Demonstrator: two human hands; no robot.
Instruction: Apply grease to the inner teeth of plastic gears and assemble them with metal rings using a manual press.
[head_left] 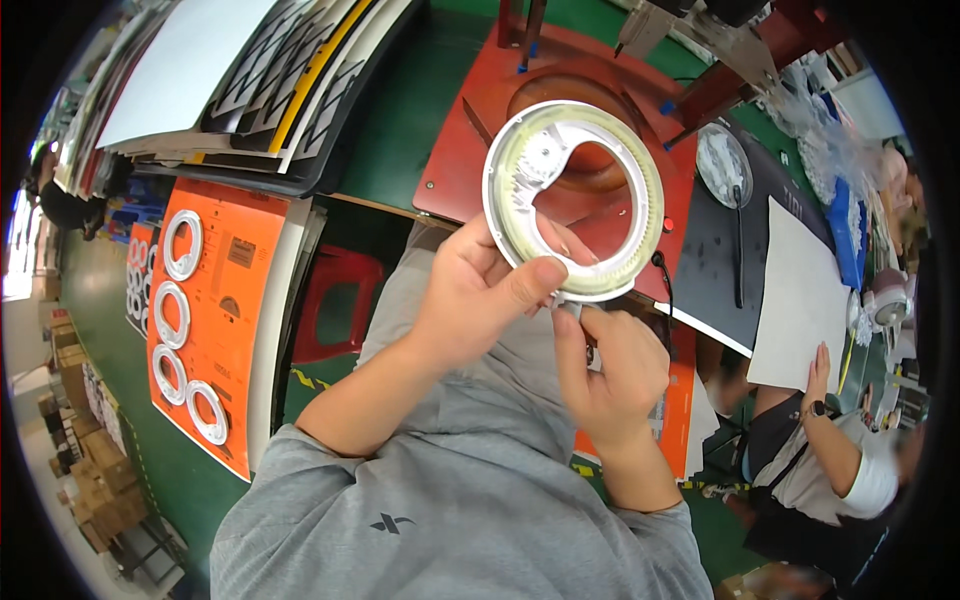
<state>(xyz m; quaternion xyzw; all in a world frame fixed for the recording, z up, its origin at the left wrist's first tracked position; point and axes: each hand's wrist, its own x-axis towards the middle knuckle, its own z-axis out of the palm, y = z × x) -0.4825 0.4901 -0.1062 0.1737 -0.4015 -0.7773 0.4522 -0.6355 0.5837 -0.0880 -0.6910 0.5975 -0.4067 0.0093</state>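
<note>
The round white-and-pale-yellow plastic ring is held at 2 spots: the bare left hand clasps its lower-left rim; the bare right hand pinches a small pale-grey tab at its bottom.

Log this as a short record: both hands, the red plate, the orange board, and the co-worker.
Left hand: gripping white ring-shaped part at its lower-left rim
Right hand: thumb and fingers at the part's lower edge
Red plate: behind the part
Orange board: four white rings
Co-worker's hand: on pale sheet
</note>
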